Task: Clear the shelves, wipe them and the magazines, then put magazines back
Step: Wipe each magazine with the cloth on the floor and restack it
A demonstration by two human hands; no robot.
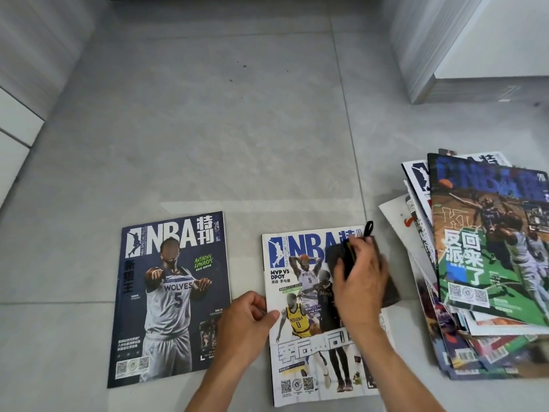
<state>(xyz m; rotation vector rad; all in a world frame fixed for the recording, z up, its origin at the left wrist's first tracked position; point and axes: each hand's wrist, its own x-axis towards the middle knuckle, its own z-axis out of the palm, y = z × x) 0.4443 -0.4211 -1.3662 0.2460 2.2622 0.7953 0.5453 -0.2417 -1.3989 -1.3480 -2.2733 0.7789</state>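
Observation:
A white-covered NBA magazine [303, 337] lies flat on the grey tiled floor in front of me. My left hand [246, 325] pinches its left edge, thumb on the cover. A dark grey cloth [383, 281] with a black hanging loop lies on the magazine's upper right part, and my right hand [361, 281] grips it from above. To the left, a dark blue NBA magazine [169, 298] lies alone, cover up. At the right sits a loose pile of magazines [487, 263] with a green-covered one on top.
A white cabinet [463, 46] stands at the upper right, its corner reaching toward the pile. White furniture panels [17, 120] line the left edge. Bare grey floor tiles [222, 129] stretch beyond the magazines.

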